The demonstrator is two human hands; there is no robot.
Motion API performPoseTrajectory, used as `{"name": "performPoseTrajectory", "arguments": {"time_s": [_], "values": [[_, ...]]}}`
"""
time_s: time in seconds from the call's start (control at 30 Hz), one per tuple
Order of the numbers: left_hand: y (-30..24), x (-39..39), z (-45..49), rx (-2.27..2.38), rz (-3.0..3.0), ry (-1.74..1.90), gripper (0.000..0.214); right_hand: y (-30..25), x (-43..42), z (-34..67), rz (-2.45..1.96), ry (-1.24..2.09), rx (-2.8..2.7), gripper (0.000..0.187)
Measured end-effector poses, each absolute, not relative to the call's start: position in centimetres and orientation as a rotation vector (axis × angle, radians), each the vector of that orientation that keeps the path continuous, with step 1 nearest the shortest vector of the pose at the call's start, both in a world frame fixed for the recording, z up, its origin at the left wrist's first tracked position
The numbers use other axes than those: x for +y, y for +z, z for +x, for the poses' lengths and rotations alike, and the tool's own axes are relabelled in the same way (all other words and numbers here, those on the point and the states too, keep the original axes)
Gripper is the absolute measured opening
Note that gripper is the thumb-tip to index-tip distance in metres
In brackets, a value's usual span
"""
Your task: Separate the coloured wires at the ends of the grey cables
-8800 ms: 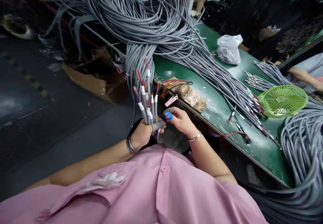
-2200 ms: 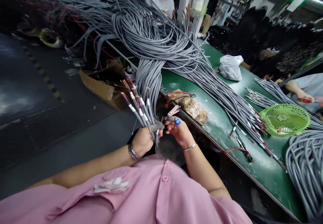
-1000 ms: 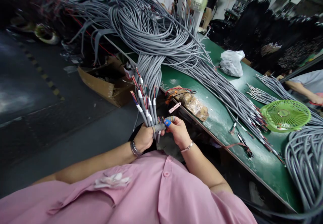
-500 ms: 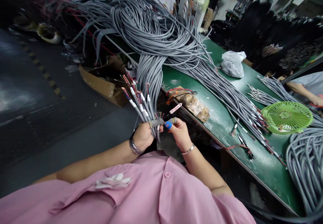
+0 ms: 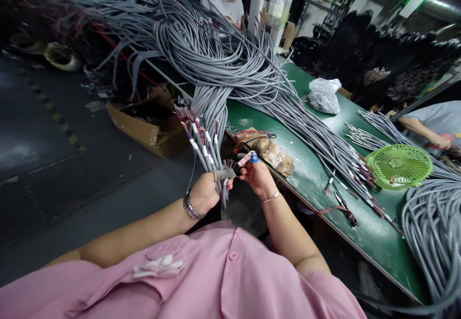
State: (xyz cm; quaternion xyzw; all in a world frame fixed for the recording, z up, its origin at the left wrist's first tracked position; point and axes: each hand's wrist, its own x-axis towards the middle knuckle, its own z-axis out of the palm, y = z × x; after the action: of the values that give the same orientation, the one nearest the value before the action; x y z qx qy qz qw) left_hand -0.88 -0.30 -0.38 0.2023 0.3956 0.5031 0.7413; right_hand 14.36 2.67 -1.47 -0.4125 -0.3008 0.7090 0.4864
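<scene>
My left hand (image 5: 211,184) is closed around a bundle of grey cables (image 5: 209,158), their stripped ends pointing up with coloured wires and white sleeves. Grey covering wraps a digit of this hand. One cable's fanned thin wires (image 5: 229,164) stick out beside that thumb. Just right of them, my right hand (image 5: 258,177) is closed on a small flat pink tool (image 5: 246,159) with a dark end toward the wires. A blue cot on a right finger lies at the tool's upper end. The exact kind of tool is unclear.
A green table (image 5: 306,165) carries a large heap of grey cables (image 5: 212,55), a taped brown block (image 5: 268,147), a green fan (image 5: 398,165) and a plastic bag (image 5: 324,96). An open carton (image 5: 144,127) stands on the floor. Co-workers sit at the back and right.
My right hand has shifted up and right, its blue-cot finger moving from beside the wires onto the pink tool. The left hand keeps the bundle. The whole view has shifted slightly.
</scene>
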Motion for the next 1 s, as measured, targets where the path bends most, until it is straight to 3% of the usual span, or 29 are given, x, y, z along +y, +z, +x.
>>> {"name": "performPoseTrajectory", "arguments": {"time_s": [0.2,0.4,0.63,0.8,1.0], "values": [[-0.5,0.1,-0.6,0.852,0.465,1.103,0.01,-2.1,2.4,13.9,-1.11,1.331,-0.86,0.046],[-2.2,-0.7,-0.9,0.927,0.588,1.117,0.01,-1.2,1.5,14.6,-1.154,1.727,-1.001,0.045],[-2.9,-1.0,-1.1,0.955,0.61,1.135,0.01,-1.1,0.8,13.8,-1.148,1.663,-0.995,0.033],[-2.0,-1.4,-1.8,0.929,0.551,1.137,0.012,-2.1,0.8,14.5,-1.104,1.596,-0.686,0.029],[0.0,-0.6,-2.1,0.834,0.422,1.043,0.013,-2.4,2.0,14.6,-0.948,1.735,-0.555,0.051]]}}
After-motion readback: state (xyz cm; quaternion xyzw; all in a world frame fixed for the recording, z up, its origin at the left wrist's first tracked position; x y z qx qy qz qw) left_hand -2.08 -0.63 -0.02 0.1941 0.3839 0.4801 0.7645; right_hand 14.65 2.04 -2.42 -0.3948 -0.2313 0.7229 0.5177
